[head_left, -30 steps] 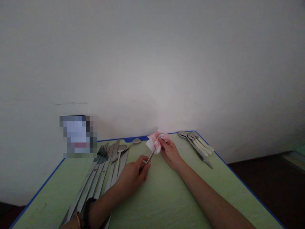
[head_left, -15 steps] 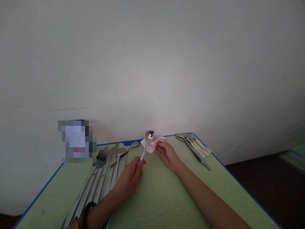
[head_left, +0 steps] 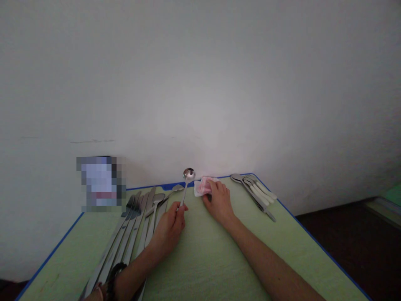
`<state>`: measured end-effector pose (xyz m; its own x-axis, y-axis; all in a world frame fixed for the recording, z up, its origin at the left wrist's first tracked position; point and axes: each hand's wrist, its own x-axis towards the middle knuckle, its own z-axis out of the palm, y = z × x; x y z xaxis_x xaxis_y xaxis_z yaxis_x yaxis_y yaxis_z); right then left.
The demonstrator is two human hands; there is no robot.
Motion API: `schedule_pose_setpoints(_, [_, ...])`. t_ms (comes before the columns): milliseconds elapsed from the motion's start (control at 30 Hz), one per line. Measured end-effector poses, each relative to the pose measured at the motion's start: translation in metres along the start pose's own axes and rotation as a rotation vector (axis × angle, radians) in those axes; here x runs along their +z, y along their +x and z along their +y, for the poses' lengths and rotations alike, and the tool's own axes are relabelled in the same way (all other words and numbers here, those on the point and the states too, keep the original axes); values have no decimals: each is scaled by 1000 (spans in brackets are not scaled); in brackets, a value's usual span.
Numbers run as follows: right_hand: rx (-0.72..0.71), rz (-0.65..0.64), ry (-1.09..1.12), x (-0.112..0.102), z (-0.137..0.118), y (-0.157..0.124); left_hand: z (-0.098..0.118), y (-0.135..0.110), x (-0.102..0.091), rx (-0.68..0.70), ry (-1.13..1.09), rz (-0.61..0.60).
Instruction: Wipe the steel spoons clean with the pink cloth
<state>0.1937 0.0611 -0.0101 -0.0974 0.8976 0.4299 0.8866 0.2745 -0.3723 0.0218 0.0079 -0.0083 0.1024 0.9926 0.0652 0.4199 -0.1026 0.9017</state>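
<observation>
Near the middle of the table, my left hand (head_left: 171,225) is closed round the handle of a shiny metal spoon (head_left: 189,174), its round bowl raised toward the wall. To the right of it, my right hand (head_left: 219,202) has its fingers closed on a pink and white cloth (head_left: 203,186) at the table's far edge. Spoon and cloth are apart. Under and beside my left forearm lie several long-handled metal utensils (head_left: 127,240), partly hidden by the arm. A smaller spoon (head_left: 178,189) rests crosswise near their far ends.
On the green table (head_left: 200,267) with a blue edge, a group of spoons and white-handled forks (head_left: 261,194) lies at the far right. A blurred-out device (head_left: 99,182) leans against the wall (head_left: 200,83) at the back left.
The spoon has come away from the cloth and moved slightly left. My right hand has turned palm-down and lowered with the cloth toward the tabletop.
</observation>
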Motion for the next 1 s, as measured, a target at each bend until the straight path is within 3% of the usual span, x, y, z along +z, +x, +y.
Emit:
schedule_pose_setpoints(233, [-25, -65, 39, -3, -3, 2, -1, 0, 1, -11, -13, -1])
schedule_pose_setpoints(467, [-13, 3, 109, 1, 4, 5, 1, -1, 0, -8, -18, -5])
schedule_pose_setpoints(667, [-74, -44, 140, 0, 1, 3, 2, -2, 0, -16, -21, -4])
schedule_pose_setpoints(1000, [-123, 1, 237, 5, 6, 6, -1, 0, 1, -5, -49, 2])
